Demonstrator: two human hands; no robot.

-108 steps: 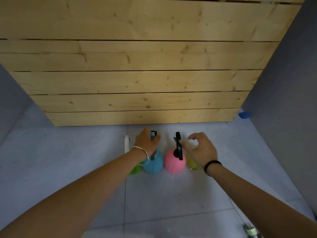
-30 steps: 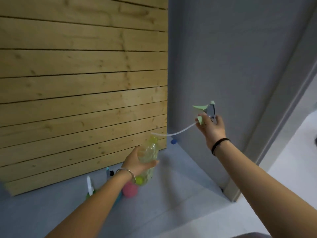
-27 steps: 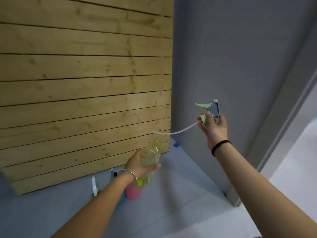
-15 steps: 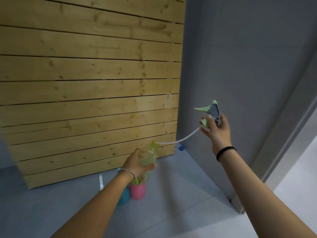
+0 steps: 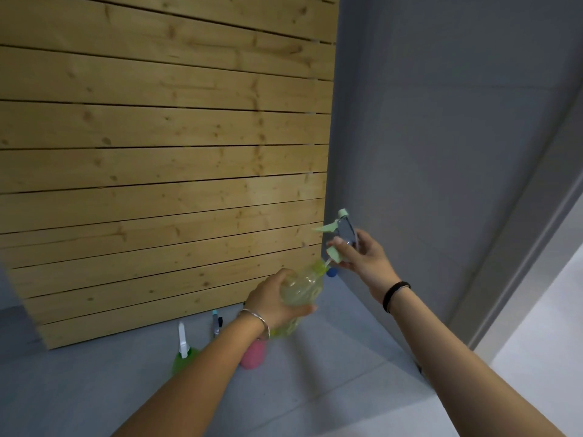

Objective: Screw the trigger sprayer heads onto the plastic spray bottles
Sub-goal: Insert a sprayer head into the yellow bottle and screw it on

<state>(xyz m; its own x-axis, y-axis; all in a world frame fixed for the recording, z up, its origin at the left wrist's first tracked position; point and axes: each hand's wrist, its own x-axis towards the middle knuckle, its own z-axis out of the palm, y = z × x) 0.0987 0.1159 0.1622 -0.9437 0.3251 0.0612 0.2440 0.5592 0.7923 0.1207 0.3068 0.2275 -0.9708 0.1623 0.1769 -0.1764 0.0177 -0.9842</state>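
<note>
My left hand (image 5: pixel 273 300) grips a clear yellow-green spray bottle (image 5: pixel 302 291), held up and tilted with its neck toward the upper right. My right hand (image 5: pixel 362 257) holds a pale green and grey trigger sprayer head (image 5: pixel 341 230) just above the bottle's neck. The head's dip tube runs down into the bottle's mouth; the collar sits a little apart from the neck. On the floor below stand a green bottle (image 5: pixel 184 357) with a white sprayer, a pink bottle (image 5: pixel 254 357), and a blue-tipped sprayer head (image 5: pixel 216 321) partly hidden by my left arm.
A wooden slat wall (image 5: pixel 164 171) stands behind the bottles. A grey wall panel (image 5: pixel 441 152) rises to the right, with a small blue object (image 5: pixel 331 273) at its foot. The floor is grey tile (image 5: pixel 331 389).
My right hand has brought the sprayer head down and left toward the bottle, and the dip tube has slid into the bottle's mouth. Earlier, both hands were at the bottles on the floor.
</note>
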